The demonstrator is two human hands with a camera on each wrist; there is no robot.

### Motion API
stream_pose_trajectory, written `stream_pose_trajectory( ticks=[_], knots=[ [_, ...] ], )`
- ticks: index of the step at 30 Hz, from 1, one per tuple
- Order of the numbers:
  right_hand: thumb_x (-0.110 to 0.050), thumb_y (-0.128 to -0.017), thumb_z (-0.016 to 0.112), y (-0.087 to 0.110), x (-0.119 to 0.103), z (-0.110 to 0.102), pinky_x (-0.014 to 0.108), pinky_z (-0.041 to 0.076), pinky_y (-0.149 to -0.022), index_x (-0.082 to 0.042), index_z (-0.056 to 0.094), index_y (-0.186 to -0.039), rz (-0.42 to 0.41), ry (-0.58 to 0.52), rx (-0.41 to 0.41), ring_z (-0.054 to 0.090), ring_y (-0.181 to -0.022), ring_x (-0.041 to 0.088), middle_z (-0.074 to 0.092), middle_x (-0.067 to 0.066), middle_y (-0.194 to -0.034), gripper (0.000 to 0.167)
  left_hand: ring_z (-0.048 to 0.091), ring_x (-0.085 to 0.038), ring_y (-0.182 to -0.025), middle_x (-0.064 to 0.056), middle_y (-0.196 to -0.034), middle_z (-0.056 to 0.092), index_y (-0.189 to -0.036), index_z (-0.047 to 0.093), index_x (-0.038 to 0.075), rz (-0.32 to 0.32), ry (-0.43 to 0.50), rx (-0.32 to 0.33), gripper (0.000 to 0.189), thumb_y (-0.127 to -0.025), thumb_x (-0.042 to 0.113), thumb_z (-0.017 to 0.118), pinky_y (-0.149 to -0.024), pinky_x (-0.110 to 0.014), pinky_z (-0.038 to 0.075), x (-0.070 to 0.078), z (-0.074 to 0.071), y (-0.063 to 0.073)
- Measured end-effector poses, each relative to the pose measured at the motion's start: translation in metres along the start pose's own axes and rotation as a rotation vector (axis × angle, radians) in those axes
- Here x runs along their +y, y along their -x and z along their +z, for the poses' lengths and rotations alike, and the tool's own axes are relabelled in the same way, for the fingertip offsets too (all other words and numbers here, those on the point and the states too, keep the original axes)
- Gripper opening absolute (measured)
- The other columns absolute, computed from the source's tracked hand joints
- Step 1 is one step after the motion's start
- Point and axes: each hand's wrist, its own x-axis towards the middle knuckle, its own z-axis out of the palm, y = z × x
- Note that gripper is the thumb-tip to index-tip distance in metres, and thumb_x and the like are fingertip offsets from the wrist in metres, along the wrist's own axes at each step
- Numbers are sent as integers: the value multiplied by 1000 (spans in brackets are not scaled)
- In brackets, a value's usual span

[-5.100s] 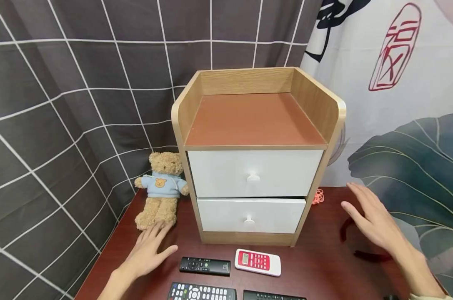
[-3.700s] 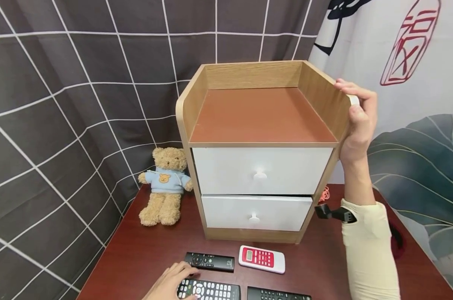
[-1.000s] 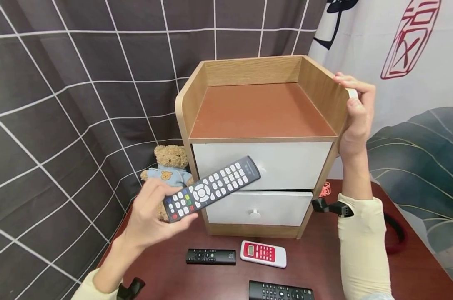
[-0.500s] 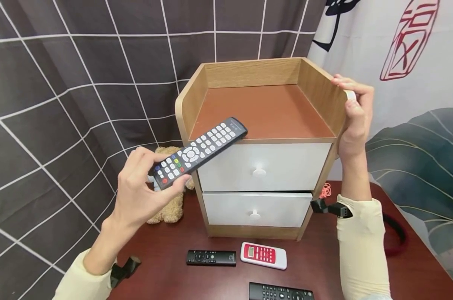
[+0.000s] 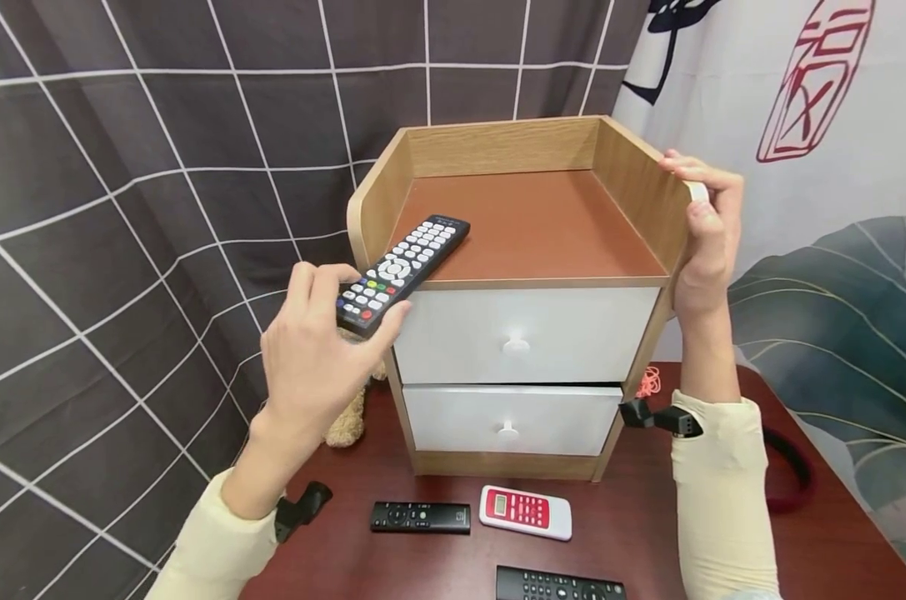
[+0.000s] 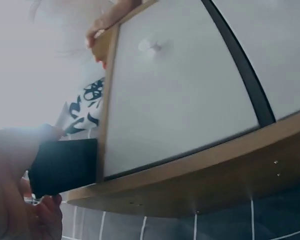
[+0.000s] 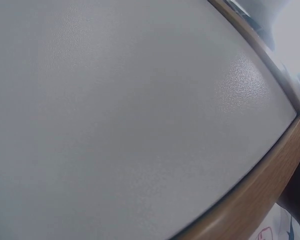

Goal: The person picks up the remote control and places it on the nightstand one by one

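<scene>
My left hand (image 5: pixel 317 350) pinches the lower end of a dark remote control (image 5: pixel 403 271) with white buttons, thumb on one side and fingers on the other. The remote tilts up to the right, its far end over the front left part of the cabinet's brown top (image 5: pixel 528 221). In the left wrist view the remote (image 6: pixel 65 165) shows as a dark block beside the cabinet's edge. My right hand (image 5: pixel 708 237) grips the front corner of the cabinet's right side panel (image 5: pixel 643 196). Two white drawers, an upper drawer (image 5: pixel 453 333) and a lower drawer (image 5: pixel 453 417), sit below the top.
On the dark red table (image 5: pixel 347 567) lie a slim black remote (image 5: pixel 420 517), a white-and-red remote (image 5: pixel 526 512) and another black remote (image 5: pixel 561 585). A teddy bear (image 5: pixel 345 425) stands left of the cabinet, mostly hidden by my left arm. Pink cord (image 5: pixel 649 382) lies behind at right.
My left hand took the white-buttoned remote off the table and raised it to the cabinet top, most recently moving right and farther in. My right hand went to the side panel and stayed there.
</scene>
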Motion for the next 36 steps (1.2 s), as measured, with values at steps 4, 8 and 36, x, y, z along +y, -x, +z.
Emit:
stream_pose_trajectory(
  ticks=[4, 8, 36],
  knots=[
    [-20, -86, 48, 2, -3, 3, 33, 29, -111, -5, 60, -107, 12, -10, 1, 50, -128, 32, 64, 10, -118, 29, 61, -27, -72, -15, -107, 51, -117, 60, 7, -14, 73, -29, 56, -81, 46, 77, -58, -40, 50, 2, 4, 4],
    [-20, -86, 49, 3, -4, 3, 34, 28, -112, -5, 60, -107, 13, -17, -7, 49, -129, 32, 63, 10, -118, 29, 58, -20, -77, -19, -112, 49, -116, 60, 3, 75, 192, 3, 48, -84, 38, 69, -61, -30, 50, -2, 6, 13],
    [-21, -87, 48, 1, 3, -3, 35, 28, -113, -5, 60, -110, 4, -1, -17, 46, -132, 34, 63, 12, -122, 31, 50, -16, -68, -18, -101, 51, -113, 49, -1, 131, 376, 84, 41, -82, 5, 76, -57, -21, 43, -29, 63, 34]
  ],
)
